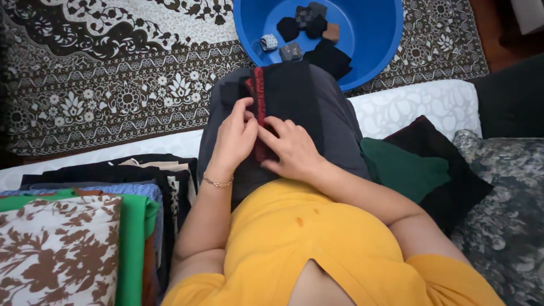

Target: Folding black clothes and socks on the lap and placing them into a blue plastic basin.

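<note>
**A:** How do the hands sit?

**B:** Both rest on the lap, wrists bent inward so the fingers meet; the left hand [235, 136] comes in from the left with a thin gold bracelet [218, 182] at the wrist, its fingers curled narrow and pinching the red edge of a dark garment [283, 96]; the right hand [292, 148] lies flatter, palm down, fingers slightly spread and pressing the same cloth just beside the left fingertips; the forearms angle down from a yellow shirt [317, 249].

**A:** And the garment itself?

**B:** Soft black fabric with a red patterned band running lengthwise; it is draped along the thigh over grey trousers [334, 119], its far end near the knee.

**A:** What surrounds it?

**B:** To the left, a stack of folded clothes [85, 226]; the top piece is white with a brown floral print, a green one under it, then blue and black layers; to the right, a folded green cloth [402, 167] lies on a dark one, beside a grey mottled cushion [504, 198]; all rest on a white quilted seat [419, 105].

**A:** And on the floor?

**B:** A round blue plastic basin [374, 34] stands on a brown and cream ornate carpet [113, 73], just beyond the knee; inside it lie small rolled sock bundles [303, 22], mostly black, one checked, one tan.
</note>
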